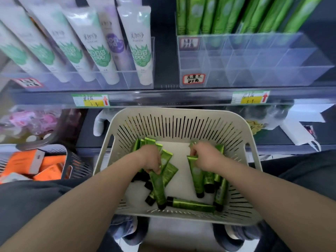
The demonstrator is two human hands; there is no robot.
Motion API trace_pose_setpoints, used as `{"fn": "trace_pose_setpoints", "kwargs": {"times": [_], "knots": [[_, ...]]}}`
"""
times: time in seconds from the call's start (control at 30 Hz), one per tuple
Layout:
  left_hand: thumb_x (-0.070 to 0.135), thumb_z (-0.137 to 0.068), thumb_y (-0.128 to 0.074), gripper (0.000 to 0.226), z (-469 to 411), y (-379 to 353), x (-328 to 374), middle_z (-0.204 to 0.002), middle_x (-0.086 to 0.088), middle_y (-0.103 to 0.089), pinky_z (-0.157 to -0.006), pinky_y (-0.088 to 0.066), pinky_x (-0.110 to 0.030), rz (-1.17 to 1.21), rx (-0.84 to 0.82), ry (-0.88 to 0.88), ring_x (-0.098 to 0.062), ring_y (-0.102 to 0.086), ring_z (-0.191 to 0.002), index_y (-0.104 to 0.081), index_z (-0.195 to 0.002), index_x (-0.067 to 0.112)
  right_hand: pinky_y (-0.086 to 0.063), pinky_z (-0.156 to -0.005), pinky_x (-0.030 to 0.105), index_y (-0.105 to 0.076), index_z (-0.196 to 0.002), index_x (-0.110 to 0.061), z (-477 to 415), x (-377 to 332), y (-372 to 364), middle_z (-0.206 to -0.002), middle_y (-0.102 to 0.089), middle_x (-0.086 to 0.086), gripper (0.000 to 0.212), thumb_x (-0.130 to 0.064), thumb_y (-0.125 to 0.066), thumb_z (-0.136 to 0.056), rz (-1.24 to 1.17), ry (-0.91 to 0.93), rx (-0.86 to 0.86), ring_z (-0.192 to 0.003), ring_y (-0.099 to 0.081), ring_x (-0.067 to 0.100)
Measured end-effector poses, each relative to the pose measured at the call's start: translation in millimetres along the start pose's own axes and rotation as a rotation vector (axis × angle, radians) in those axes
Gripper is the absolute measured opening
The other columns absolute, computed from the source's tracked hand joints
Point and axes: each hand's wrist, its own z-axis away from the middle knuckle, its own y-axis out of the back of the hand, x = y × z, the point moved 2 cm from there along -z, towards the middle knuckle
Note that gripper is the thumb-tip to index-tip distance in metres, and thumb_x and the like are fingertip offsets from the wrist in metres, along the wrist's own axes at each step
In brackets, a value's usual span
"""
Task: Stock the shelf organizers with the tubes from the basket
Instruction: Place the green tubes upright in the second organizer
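A beige slotted basket [174,122] sits below the shelf between my knees and holds several green tubes with black caps. My left hand [151,158] is down in its left half, fingers curled round a bunch of green tubes [158,186]. My right hand [206,157] is in the right half, gripping another green tube [196,177] near its crimped end. One tube [192,204] lies loose along the basket's near wall. Up on the shelf at the right stands a clear compartmented organizer [254,57]; green tubes [227,15] fill its back row, while the front compartments hold nothing.
A second clear organizer [138,84] at the left holds white tubes with green and purple prints. Yellow price tags run along the shelf edge [163,99]. A dark basket [72,160] of orange boxes sits at the lower left. My shoes are under the beige basket.
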Motion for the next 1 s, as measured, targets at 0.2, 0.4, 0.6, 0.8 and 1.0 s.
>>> {"fn": "trace_pose_setpoints", "kwargs": {"times": [0.2,0.4,0.6,0.8,1.0], "knots": [[0.022,-0.082,-0.070,0.034,29.8,-4.8,15.9,-0.114,-0.005,-0.066,-0.088,-0.048,-0.028,-0.079,0.133,-0.032,-0.021,-0.059,-0.106,-0.068,-0.114,0.010,-0.049,-0.081,0.026,-0.066,-0.104,-0.015,31.9,-5.4,14.1,-0.108,-0.062,0.004,0.030,0.003,-0.058,-0.080,-0.074,0.034,0.104,-0.097,-0.058,0.019],[0.017,-0.084,-0.065,0.025,67.7,21.0,31.6,-0.108,0.001,-0.069,-0.079,-0.040,-0.018,-0.032,0.367,-0.053,-0.016,-0.061,-0.100,-0.071,-0.108,0.016,-0.044,-0.077,0.022,-0.068,-0.099,-0.015,64.1,-7.0,47.5,-0.103,-0.063,0.000,0.022,-0.007,-0.066,-0.079,-0.156,0.084,0.207,-0.090,-0.056,0.013],[0.012,-0.087,-0.060,0.024,108.9,55.8,59.5,-0.108,0.000,-0.070,-0.086,-0.042,-0.022,-0.008,0.562,-0.131,-0.016,-0.062,-0.101,-0.072,-0.107,0.015,-0.045,-0.079,0.022,-0.068,-0.095,-0.021,91.2,-5.8,86.5,-0.093,-0.063,-0.006,0.021,-0.012,-0.074,-0.076,-0.282,0.115,0.309,-0.087,-0.057,0.009],[0.011,-0.090,-0.053,0.026,143.8,90.9,89.1,-0.112,-0.003,-0.069,-0.086,-0.045,-0.026,-0.038,0.720,-0.218,-0.018,-0.061,-0.100,-0.071,-0.108,0.012,-0.042,-0.075,0.020,-0.068,-0.090,-0.023,117.5,-9.5,128.8,-0.088,-0.064,-0.008,0.019,-0.013,-0.075,-0.076,-0.329,0.210,0.418,-0.084,-0.058,0.008],[0.014,-0.090,-0.053,0.023,162.4,118.1,108.8,-0.105,-0.006,-0.069,-0.083,-0.050,-0.034,-0.141,0.865,-0.239,-0.025,-0.062,-0.097,-0.072,-0.103,0.016,-0.042,-0.065,0.022,-0.061,-0.069,-0.034,132.3,-18.2,169.4,-0.076,-0.065,-0.013,0.026,-0.012,-0.074,-0.076,-0.365,0.287,0.499,-0.075,-0.059,0.007]]}}
